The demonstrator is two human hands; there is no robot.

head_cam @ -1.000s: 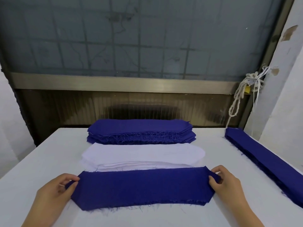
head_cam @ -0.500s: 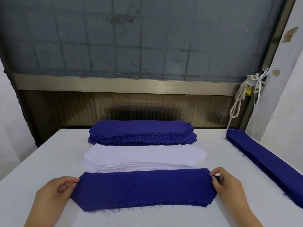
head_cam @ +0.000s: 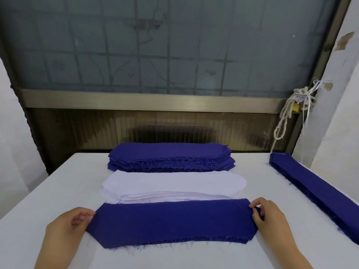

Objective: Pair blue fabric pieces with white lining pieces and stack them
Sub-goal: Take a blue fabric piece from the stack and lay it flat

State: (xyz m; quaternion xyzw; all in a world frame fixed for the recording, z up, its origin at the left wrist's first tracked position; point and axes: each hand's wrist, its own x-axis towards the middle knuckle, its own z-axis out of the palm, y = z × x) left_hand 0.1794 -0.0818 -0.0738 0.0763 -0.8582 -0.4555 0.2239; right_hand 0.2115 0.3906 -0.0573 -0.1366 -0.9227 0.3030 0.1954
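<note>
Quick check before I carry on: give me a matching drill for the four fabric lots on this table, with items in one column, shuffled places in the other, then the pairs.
Items
1. single blue piece
2. white lining stack
3. wide blue stack
4. long blue stack

Places
A. along the right edge of the table
B. at the far end, below the window
C. nearest the person, pinched at its ends by the left hand and the right hand
D. in the middle, with blue fabric in front and behind

Pairs: 1-C, 2-D, 3-B, 4-A
</note>
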